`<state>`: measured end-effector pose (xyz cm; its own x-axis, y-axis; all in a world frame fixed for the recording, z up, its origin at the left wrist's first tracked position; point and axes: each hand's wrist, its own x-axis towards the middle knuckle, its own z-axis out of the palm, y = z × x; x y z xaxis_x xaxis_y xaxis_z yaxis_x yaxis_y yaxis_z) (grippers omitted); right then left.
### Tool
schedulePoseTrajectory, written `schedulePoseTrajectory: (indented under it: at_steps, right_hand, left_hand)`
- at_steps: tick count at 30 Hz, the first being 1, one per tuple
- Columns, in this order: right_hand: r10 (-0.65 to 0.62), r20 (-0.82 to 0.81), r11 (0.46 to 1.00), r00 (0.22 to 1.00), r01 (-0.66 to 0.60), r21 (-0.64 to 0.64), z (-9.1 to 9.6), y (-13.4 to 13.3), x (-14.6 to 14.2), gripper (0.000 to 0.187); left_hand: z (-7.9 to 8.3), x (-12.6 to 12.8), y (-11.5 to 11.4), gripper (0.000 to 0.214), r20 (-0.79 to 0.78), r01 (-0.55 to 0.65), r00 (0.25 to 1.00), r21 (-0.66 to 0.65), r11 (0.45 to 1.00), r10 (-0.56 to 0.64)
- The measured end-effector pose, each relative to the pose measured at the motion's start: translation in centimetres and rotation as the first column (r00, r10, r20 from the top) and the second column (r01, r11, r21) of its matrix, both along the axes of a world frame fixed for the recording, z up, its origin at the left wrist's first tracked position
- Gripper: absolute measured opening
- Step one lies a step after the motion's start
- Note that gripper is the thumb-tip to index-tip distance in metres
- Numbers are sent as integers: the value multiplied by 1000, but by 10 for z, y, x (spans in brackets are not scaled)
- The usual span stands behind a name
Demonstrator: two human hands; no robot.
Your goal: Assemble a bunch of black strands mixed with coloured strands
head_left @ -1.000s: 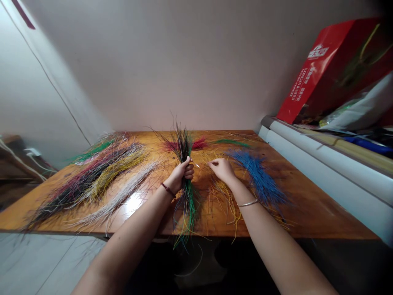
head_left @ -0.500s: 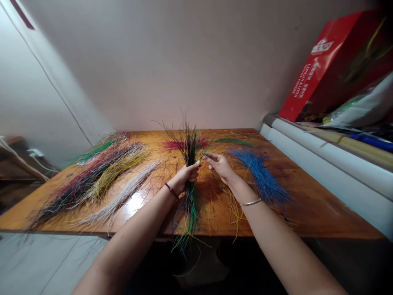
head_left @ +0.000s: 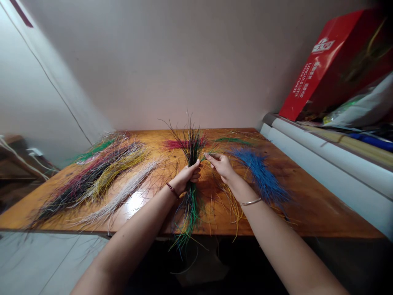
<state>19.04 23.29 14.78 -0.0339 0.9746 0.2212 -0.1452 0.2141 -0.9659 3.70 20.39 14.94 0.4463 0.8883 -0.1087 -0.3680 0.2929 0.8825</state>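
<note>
My left hand (head_left: 186,178) is closed round an upright bundle of thin mixed-colour strands (head_left: 190,172), mostly black and green, held above the wooden table (head_left: 310,205). The bundle's top fans out; its lower ends hang past the table's front edge. My right hand (head_left: 221,166) is right beside the bundle's top, thumb and fingers pinched on a single thin strand there. Loose yellow strands (head_left: 229,203) lie under my right wrist, and a blue pile (head_left: 260,176) lies just to its right.
Sorted strand piles lie on the table's left: white (head_left: 123,194), yellow (head_left: 115,172), dark red and black (head_left: 76,186), green (head_left: 95,150). A pink-red pile (head_left: 175,144) lies at the back. A white cabinet (head_left: 322,164) with a red box (head_left: 325,61) stands right.
My right hand has risen from the loose yellow strands on the table to the top of the bundle and now pinches a strand. My left hand shifted the bundle slightly right.
</note>
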Motion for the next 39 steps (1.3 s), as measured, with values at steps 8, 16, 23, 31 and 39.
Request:
schedulePoseTrajectory:
  at_steps: [8,16,23,31,39]
  right_hand:
    - [-27,-3,1000,1000,27,-9,4,-3,-3,39]
    - [-2,-73,998,997,-2,-57,2,-4,-6,36]
    - [76,-325,974,943,-140,-180,4,-5,-2,31]
    - [185,-620,900,763,-384,-205,11,-7,8,22]
    - [241,-695,884,678,-449,-132,17,-9,16,26]
  left_hand:
    - [3,3,-3,45,-11,-84,996,46,995,85]
    - [-7,1,3,42,25,-115,993,26,993,115]
    - [-3,2,1,42,47,-98,994,23,995,97]
    - [-3,3,0,37,62,-41,997,20,999,40]
    - [-3,2,1,35,75,-41,996,6,999,41]
